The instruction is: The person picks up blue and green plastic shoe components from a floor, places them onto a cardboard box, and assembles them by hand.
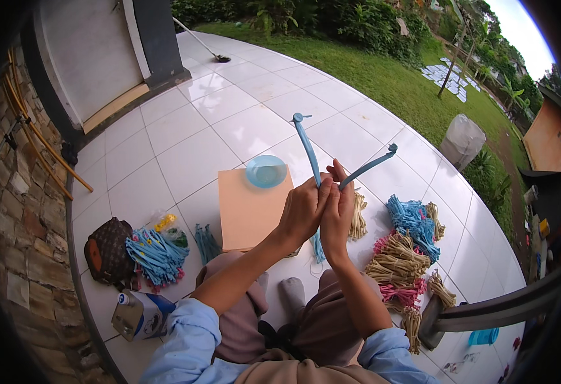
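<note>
My left hand and my right hand are pressed together in front of me, above the board. Both are closed around thin light-blue strips with small curled knobs at their tips. One strip stands up nearly straight from my fingers, and another slants up to the right. More blue ends hang below my hands. How the strips cross between my fingers is hidden. Just left of my hands lies a peach-coloured board; a translucent blue bowl with some liquid rests at its far edge.
Bundles of beige, blue and pink strips are heaped on the tiles at right. At left sit a brown patterned bag, a blue strip pile and a metal can. A broom lies far back.
</note>
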`<state>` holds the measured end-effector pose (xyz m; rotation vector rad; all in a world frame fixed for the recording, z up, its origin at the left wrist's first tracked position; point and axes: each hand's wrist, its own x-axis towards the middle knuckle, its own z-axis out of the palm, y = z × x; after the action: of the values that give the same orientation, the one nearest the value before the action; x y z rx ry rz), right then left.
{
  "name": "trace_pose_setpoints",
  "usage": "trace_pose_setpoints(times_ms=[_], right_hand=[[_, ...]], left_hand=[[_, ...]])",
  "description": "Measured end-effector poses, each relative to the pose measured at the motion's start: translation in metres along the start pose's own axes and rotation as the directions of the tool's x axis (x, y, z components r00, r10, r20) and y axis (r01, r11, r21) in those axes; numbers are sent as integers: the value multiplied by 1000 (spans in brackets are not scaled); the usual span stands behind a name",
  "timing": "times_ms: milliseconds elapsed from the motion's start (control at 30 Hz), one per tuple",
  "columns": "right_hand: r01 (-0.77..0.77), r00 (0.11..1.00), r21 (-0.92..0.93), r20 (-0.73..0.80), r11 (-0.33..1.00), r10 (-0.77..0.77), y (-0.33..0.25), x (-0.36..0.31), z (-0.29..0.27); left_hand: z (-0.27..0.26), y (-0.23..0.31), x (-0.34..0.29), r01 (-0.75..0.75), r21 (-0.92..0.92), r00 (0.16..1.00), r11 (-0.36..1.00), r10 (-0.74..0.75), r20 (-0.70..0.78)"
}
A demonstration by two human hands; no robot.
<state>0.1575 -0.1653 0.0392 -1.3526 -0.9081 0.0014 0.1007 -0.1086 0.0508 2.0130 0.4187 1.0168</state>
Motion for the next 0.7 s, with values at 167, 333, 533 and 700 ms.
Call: trace_pose_setpoints(times_ms=[167, 333, 533, 700], right_hand=[[-152, 988, 219, 17, 964, 152, -12, 5, -8], [-194, 971, 365, 202, 911, 126, -5, 21, -34], [-198, 927, 345, 371, 918, 60, -7, 45, -61], [-264, 797, 280, 602, 923, 45, 4, 75, -69]], left_hand=[[-22, 2, 10, -5, -244, 982, 970, -42, -185], [-47, 1, 22, -37, -533, 947, 845, -140, -288], [-68, -1, 25, 18, -483, 961, 875, -149, -234], [-99, -29, 23, 223, -390, 970, 893, -242, 0]])
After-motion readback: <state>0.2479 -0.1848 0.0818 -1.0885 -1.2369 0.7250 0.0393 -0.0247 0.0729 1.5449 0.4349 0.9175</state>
